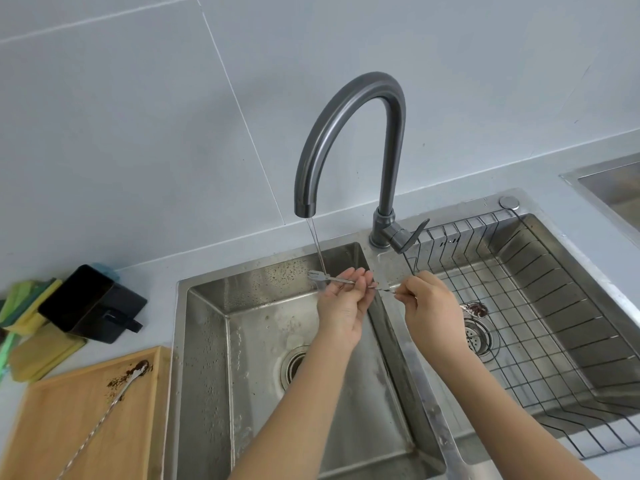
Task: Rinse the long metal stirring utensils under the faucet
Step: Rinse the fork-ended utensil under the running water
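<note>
1. Grip of right hand (429, 306): thumb and fingertips are pinching the twisted shaft of the stirring utensil (334, 279).
2. Grip of left hand (341, 306): fingers are lying straight under the shaft, touching it, not curling round it.
3. Utensil's forked end is sitting in the water stream (317, 244) running from the faucet (349, 109) over the left basin (207, 323).
4. Second utensil (117, 396) is lying on the wooden board (69, 438), with brown grounds around its bowl.
5. Third spoon bowl (475, 308), also carrying grounds, is lying in the wire rack (519, 341).

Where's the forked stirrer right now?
The stirrer is mid head view, over the left basin, fork end under the faucet stream, touching the left hand, pinched by right hand.
</note>
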